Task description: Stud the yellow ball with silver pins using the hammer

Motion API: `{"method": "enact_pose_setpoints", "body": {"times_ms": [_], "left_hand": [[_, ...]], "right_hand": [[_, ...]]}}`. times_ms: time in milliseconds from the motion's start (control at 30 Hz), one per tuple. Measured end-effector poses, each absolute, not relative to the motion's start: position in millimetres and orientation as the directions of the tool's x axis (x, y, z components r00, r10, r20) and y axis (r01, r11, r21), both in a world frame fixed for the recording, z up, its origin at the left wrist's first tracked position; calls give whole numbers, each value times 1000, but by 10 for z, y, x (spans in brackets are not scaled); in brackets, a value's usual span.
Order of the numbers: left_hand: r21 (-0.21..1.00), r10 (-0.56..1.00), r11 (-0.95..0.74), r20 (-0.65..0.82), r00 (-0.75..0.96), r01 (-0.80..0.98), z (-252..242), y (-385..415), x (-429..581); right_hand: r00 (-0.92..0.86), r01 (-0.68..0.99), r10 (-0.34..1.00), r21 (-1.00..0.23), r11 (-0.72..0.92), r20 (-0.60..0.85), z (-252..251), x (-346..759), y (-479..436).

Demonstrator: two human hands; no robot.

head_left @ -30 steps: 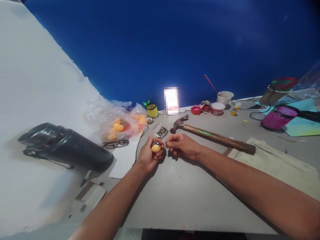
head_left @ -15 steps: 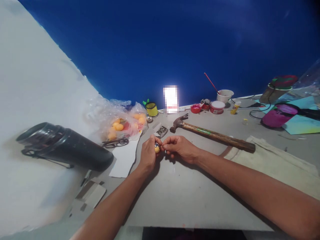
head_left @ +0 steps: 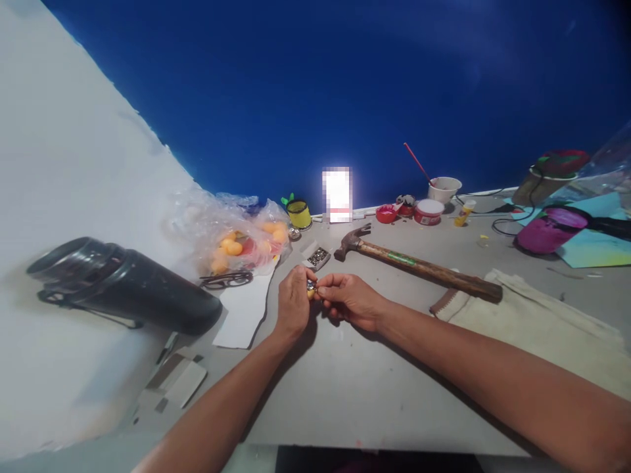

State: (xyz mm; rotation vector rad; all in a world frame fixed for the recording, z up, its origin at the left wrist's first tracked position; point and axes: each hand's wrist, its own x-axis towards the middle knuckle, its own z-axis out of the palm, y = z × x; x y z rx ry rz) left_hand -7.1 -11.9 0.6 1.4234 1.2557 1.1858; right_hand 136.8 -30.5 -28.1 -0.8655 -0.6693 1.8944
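Observation:
My left hand (head_left: 292,303) is curled around a small yellow ball (head_left: 310,290) with a shiny metal part on top; only a sliver of the ball shows between the fingers. My right hand (head_left: 349,299) is closed in a pinch, its fingertips pressed against the ball's top. Whatever the pinch holds is too small to make out. Both hands rest low over the grey table (head_left: 355,387), just in front of a small box of metal pieces (head_left: 318,256).
A wooden-handled hammer (head_left: 419,266) lies behind the hands. At the left are a black cylinder (head_left: 123,289), scissors (head_left: 224,280), white paper (head_left: 244,315) and a plastic bag of yellow balls (head_left: 236,243). A folded cloth (head_left: 537,315) lies right; cups and lids line the blue wall.
My left hand has rolled inward and closed over the yellow ball, hiding most of it. My right hand has moved left until its pinched fingertips meet the ball.

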Motion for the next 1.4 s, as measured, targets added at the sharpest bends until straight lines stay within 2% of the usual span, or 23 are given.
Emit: {"method": "enact_pose_setpoints", "body": {"times_ms": [267, 700, 1400], "left_hand": [[971, 985, -169, 165, 39, 168, -8, -133, -63], [835, 926, -374, 362, 109, 403, -69, -118, -69], [758, 858, -503, 496, 135, 415, -86, -121, -75]], "right_hand": [[-393, -558, 881, -694, -455, -262, -307, 1392, -280], [-380, -578, 900, -704, -413, -216, -358, 1385, -266], [-369, -591, 907, -701, -398, -204, -341, 1376, -282]]}}
